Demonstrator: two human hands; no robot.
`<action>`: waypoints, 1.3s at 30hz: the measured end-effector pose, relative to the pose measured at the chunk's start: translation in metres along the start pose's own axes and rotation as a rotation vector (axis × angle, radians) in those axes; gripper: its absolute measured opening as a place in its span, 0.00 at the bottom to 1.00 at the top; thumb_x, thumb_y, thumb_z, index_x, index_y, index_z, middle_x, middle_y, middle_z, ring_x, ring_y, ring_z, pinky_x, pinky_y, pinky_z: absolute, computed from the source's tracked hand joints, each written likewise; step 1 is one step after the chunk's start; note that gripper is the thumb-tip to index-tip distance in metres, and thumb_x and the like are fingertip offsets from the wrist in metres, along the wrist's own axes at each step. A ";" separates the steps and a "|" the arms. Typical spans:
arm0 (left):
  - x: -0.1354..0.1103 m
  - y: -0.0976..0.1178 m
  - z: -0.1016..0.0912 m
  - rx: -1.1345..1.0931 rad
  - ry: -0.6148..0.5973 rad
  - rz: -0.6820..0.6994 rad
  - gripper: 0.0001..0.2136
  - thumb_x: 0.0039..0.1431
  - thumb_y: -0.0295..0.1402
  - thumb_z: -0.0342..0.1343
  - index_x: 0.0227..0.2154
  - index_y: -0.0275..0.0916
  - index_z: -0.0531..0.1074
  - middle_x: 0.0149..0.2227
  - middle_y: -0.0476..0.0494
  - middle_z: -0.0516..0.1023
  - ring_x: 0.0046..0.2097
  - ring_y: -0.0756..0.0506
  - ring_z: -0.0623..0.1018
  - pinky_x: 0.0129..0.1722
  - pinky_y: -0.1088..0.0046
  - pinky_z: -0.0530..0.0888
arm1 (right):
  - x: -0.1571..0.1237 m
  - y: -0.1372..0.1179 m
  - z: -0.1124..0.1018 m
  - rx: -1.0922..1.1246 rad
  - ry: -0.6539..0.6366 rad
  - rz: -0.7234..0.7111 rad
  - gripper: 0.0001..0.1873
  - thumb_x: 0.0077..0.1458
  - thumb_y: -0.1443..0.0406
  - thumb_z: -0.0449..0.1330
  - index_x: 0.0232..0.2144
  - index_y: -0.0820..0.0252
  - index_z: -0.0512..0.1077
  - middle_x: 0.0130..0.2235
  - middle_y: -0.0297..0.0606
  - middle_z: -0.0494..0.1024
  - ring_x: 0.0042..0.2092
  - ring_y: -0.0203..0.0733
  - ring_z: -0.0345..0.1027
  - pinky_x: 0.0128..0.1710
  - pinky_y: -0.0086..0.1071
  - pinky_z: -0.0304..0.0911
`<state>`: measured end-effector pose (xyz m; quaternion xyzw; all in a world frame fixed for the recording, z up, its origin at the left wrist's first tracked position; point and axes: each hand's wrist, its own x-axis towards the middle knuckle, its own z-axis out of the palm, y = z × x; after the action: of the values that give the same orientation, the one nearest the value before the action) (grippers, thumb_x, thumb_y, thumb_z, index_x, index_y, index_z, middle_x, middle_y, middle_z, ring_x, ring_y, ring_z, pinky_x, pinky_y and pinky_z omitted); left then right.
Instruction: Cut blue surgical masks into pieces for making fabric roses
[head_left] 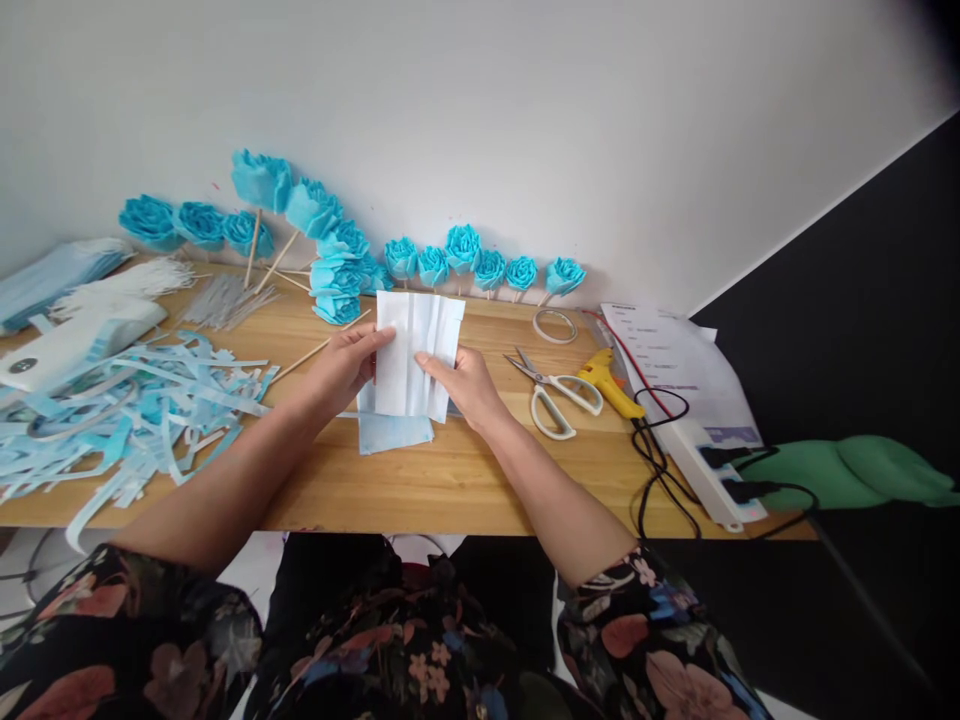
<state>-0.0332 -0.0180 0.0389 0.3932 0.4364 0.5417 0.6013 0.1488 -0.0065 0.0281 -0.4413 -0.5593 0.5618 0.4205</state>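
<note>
Between both hands, above the table, is a pleated sheet [401, 375], white to pale blue, like face mask fabric. My left hand [354, 358] pinches its left edge, thumb on the front. On the right side my right hand [463, 382] grips it, the thumb pressed on the pleats and the fingers behind, mostly hidden. Below the sheet, a light blue piece of fabric [394, 434] shows near the tabletop. White-handled scissors [559, 390] lie with blades apart to the right of my right hand.
Blue fabric flowers [463, 248] on sticks line the wall. Cut strips [142, 420] heap at the left, near stacked blue sheets [56, 280] and thin wires [225, 300]. At the right are a tape roll [555, 312], yellow glue gun [611, 383], black cords and a power strip [697, 470].
</note>
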 end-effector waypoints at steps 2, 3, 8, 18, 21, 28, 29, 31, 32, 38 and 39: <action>0.000 0.000 0.001 -0.029 -0.019 -0.005 0.14 0.52 0.41 0.67 0.35 0.36 0.77 0.29 0.44 0.80 0.29 0.45 0.78 0.30 0.71 0.75 | 0.000 0.001 0.000 -0.014 -0.001 -0.002 0.18 0.47 0.50 0.68 0.27 0.60 0.77 0.29 0.35 0.78 0.32 0.41 0.70 0.32 0.32 0.62; 0.000 0.000 0.002 -0.033 -0.032 0.001 0.15 0.53 0.42 0.66 0.37 0.36 0.77 0.30 0.43 0.81 0.31 0.44 0.79 0.31 0.70 0.76 | 0.000 0.001 0.000 -0.016 -0.002 -0.002 0.18 0.47 0.50 0.68 0.27 0.60 0.77 0.29 0.35 0.79 0.33 0.41 0.70 0.32 0.32 0.62; -0.001 0.000 -0.002 0.083 -0.068 0.059 0.15 0.53 0.45 0.67 0.34 0.37 0.78 0.28 0.46 0.77 0.28 0.47 0.76 0.27 0.73 0.72 | 0.000 0.000 0.000 0.021 0.005 0.011 0.18 0.48 0.51 0.68 0.29 0.61 0.78 0.30 0.37 0.80 0.33 0.41 0.71 0.34 0.33 0.64; -0.003 -0.003 0.001 0.293 -0.025 0.137 0.14 0.49 0.44 0.69 0.26 0.38 0.78 0.21 0.50 0.72 0.21 0.52 0.65 0.19 0.75 0.60 | -0.002 0.000 0.000 0.112 -0.039 0.014 0.25 0.46 0.46 0.70 0.35 0.60 0.80 0.37 0.41 0.84 0.39 0.46 0.76 0.37 0.35 0.70; -0.003 -0.004 0.004 0.309 -0.015 0.152 0.14 0.47 0.44 0.70 0.27 0.39 0.78 0.22 0.49 0.73 0.21 0.52 0.66 0.18 0.75 0.59 | -0.002 0.001 0.000 0.091 -0.048 0.015 0.25 0.44 0.47 0.72 0.36 0.60 0.81 0.39 0.41 0.84 0.40 0.46 0.76 0.37 0.35 0.71; -0.008 0.003 0.010 0.278 -0.097 0.136 0.16 0.47 0.44 0.71 0.35 0.40 0.80 0.30 0.46 0.80 0.27 0.48 0.75 0.24 0.75 0.69 | -0.001 -0.001 -0.001 0.112 0.098 -0.056 0.23 0.44 0.48 0.72 0.31 0.61 0.80 0.33 0.39 0.82 0.35 0.44 0.75 0.34 0.35 0.68; -0.009 0.004 0.011 0.286 -0.121 0.114 0.17 0.47 0.44 0.71 0.36 0.40 0.80 0.31 0.46 0.81 0.28 0.47 0.75 0.24 0.74 0.69 | -0.001 -0.003 -0.001 0.120 0.118 -0.066 0.22 0.44 0.48 0.72 0.30 0.61 0.80 0.33 0.38 0.82 0.36 0.44 0.75 0.34 0.35 0.69; -0.010 0.004 0.010 0.334 -0.151 0.085 0.17 0.48 0.46 0.70 0.37 0.39 0.82 0.31 0.45 0.81 0.28 0.46 0.75 0.25 0.74 0.69 | -0.002 -0.007 -0.001 0.139 0.148 -0.069 0.20 0.43 0.49 0.72 0.28 0.60 0.79 0.32 0.38 0.82 0.36 0.45 0.75 0.34 0.35 0.69; -0.010 0.003 0.009 0.371 -0.158 0.083 0.17 0.49 0.47 0.69 0.35 0.39 0.82 0.30 0.45 0.81 0.27 0.46 0.75 0.24 0.74 0.68 | -0.002 -0.009 -0.001 0.154 0.156 -0.061 0.20 0.42 0.50 0.73 0.28 0.60 0.79 0.32 0.38 0.82 0.37 0.45 0.76 0.34 0.35 0.70; -0.010 0.002 0.005 0.588 -0.171 0.115 0.15 0.48 0.47 0.68 0.27 0.39 0.81 0.23 0.48 0.76 0.24 0.48 0.70 0.22 0.74 0.62 | -0.004 -0.016 0.001 0.298 0.126 0.001 0.18 0.38 0.54 0.75 0.29 0.58 0.81 0.34 0.38 0.84 0.38 0.46 0.78 0.37 0.37 0.73; -0.011 0.003 0.006 0.615 -0.176 0.104 0.15 0.48 0.47 0.68 0.28 0.38 0.81 0.23 0.49 0.76 0.24 0.49 0.70 0.22 0.75 0.62 | -0.004 -0.015 0.001 0.310 0.131 0.008 0.18 0.37 0.54 0.75 0.29 0.59 0.81 0.34 0.38 0.85 0.39 0.47 0.78 0.38 0.37 0.73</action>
<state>-0.0291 -0.0283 0.0449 0.6237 0.5051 0.3785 0.4612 0.1487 -0.0100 0.0433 -0.4090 -0.4357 0.6129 0.5169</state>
